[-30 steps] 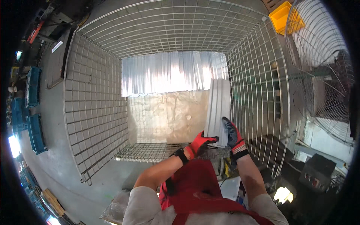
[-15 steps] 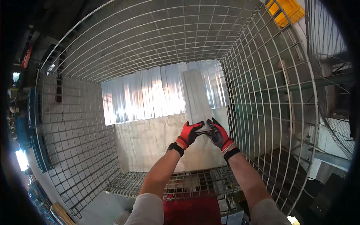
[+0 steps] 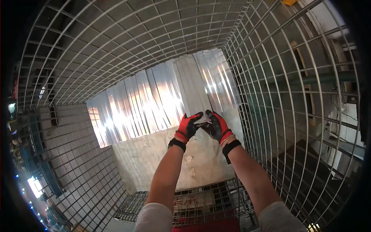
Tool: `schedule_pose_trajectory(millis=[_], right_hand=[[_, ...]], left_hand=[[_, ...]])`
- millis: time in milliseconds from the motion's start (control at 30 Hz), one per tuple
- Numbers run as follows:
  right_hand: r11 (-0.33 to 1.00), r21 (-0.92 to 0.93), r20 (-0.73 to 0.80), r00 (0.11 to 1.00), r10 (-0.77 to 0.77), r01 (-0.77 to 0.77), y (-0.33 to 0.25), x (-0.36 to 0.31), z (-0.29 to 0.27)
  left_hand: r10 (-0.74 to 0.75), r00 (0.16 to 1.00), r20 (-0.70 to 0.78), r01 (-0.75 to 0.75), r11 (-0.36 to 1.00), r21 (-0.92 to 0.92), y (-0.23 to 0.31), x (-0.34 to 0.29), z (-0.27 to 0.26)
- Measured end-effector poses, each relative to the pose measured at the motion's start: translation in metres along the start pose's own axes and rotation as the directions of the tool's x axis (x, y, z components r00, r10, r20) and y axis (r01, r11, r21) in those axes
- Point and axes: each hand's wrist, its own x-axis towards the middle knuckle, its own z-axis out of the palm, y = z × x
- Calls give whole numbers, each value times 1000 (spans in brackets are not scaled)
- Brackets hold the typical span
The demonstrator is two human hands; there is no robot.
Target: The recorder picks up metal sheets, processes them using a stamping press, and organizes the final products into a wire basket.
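Observation:
Both my hands wear red and black gloves and are close together at the near end of a long, dull grey strip [image 3: 190, 83]. My left hand [image 3: 188, 127] has its fingers curled round the left side of that end. On the right side, my right hand [image 3: 218, 127] grips it the same way, thumb inward. The strip runs away from me over a layer of shiny silver ribbed sheets [image 3: 145, 100]. Under the sheets lies a pale, wrinkled sheet [image 3: 158, 158]. The fingertips partly hide the strip's near end.
A wire mesh cage surrounds the stack, with a tall left wall [image 3: 83, 154], right wall [image 3: 278, 96] and far wall [image 3: 154, 34]. Its near mesh panel [image 3: 133, 207] is folded down below my forearms. Teal objects [image 3: 50, 178] stand outside at left.
The view has shifted and tilted, so the cage and sheets appear turned and closer. My hands have stayed at the strip's near end.

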Motion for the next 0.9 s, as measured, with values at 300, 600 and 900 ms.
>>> schedule_pose_trajectory(millis=[300,600,900], right_hand=[[978,-168,-76,987,-140,126,39,54,-63],[454,-808,158,880,-448,376,44,39,-34],[308,-864,192,826,-531,399,23,23,-16]], left_hand=[[-601,643,475,528,-102,-843,16,-1,13],[-586,810,11,451,611,-651,-15,-29,55],[-761,211,614,362,-523,-772,33,-7,7]])
